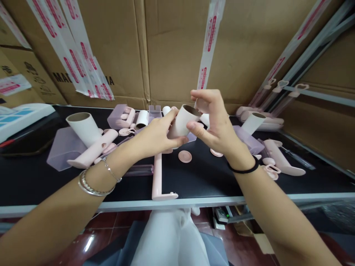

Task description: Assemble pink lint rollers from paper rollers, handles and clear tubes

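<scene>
A white paper roll with a brown cardboard core point(180, 122) is tilted in my left hand point(158, 135), with the fingers and thumb wrapped round it. Beside the roll's upper end is my right hand point(216, 123), its thumb and fingers spread apart. The right thumb tip overlaps the roll in view; whether it touches I cannot tell. Below them lies a pink round disc point(185, 156) on the black table mat point(205, 181). An L-shaped pink plastic part point(157, 181) reaches to the table's front edge. Partly hidden behind my hands is a clear lilac box point(192, 137).
At left, another white roll point(84, 129) leans on a lilac case point(66, 147) beside a pink handle piece point(95, 149). More pink parts point(283, 159) and a roll point(253, 123) are at right. Cardboard boxes point(174, 55) wall the back; a metal frame point(318, 96) stands right.
</scene>
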Demonstrator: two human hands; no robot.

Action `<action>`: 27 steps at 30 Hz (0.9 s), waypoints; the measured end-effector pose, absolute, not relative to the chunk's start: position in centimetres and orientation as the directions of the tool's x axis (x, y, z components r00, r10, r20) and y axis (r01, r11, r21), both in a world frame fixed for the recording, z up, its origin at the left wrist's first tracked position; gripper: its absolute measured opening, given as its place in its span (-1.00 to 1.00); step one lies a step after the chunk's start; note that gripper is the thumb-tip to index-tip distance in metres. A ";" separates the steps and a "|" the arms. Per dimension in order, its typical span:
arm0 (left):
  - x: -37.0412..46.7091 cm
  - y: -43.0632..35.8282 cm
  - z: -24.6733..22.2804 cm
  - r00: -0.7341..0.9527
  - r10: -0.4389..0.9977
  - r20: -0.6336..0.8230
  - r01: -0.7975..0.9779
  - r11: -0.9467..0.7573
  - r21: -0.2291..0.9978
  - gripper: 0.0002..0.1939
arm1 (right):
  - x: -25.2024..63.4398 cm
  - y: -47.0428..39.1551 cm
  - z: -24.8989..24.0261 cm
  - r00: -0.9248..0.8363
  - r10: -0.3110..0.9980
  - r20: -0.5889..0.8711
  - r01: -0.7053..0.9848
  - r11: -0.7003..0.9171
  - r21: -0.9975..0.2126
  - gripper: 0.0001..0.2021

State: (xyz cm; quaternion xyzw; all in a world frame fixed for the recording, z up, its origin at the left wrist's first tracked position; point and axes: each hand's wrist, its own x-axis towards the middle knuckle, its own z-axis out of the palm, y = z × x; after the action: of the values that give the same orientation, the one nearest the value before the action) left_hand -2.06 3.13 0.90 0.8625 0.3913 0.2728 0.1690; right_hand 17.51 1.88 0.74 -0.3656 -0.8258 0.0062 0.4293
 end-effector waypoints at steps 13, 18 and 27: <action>-2.3 3.6 0.5 0.524 0.735 0.430 0.524 -0.676 0.519 -0.50 | 17.0 2.3 0.5 -0.517 0.441 0.734 0.541 0.833 -0.119 -0.44; -2.1 3.8 0.4 0.505 0.717 0.480 0.530 -0.697 0.483 -0.49 | 16.8 2.8 0.1 -0.500 0.390 0.773 0.497 0.860 -0.112 -0.44; -2.2 3.8 -0.1 0.464 0.666 0.584 0.511 -0.740 0.437 -0.37 | 15.5 2.5 -0.7 -0.375 0.487 0.789 0.383 0.856 -0.346 -0.55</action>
State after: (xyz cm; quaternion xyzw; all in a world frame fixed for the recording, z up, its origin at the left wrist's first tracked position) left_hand -2.18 3.82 -0.09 0.8497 0.3464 0.3848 0.1002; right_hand 15.50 2.48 -0.73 -0.2629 -0.8276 0.0527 0.4931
